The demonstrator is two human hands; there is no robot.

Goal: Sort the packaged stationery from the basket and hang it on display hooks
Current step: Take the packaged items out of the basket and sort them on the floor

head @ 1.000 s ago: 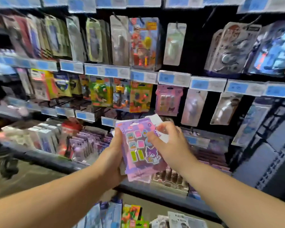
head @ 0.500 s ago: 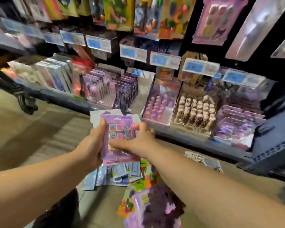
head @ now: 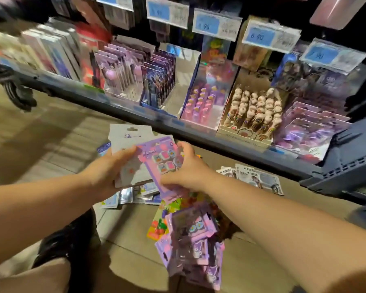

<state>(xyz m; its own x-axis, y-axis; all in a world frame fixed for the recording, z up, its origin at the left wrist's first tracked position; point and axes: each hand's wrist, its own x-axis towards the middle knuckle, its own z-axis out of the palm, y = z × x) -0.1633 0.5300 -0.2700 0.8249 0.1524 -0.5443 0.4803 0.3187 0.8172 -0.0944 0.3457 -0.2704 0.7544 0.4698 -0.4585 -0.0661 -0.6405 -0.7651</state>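
The left hand (head: pixel 109 169) is gripping white-backed packs (head: pixel 129 136), its fingers curling round their left edge. The right hand (head: pixel 188 171) is pinching a purple blister pack (head: pixel 154 158) just right of them, above loose packs (head: pixel 192 235) lying on the floor (head: pixel 125 240).

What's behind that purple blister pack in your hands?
A grey-white card pack, held by the left hand; the right hand grips the purple blister pack. The card's lower part, and any packs between them, are covered.
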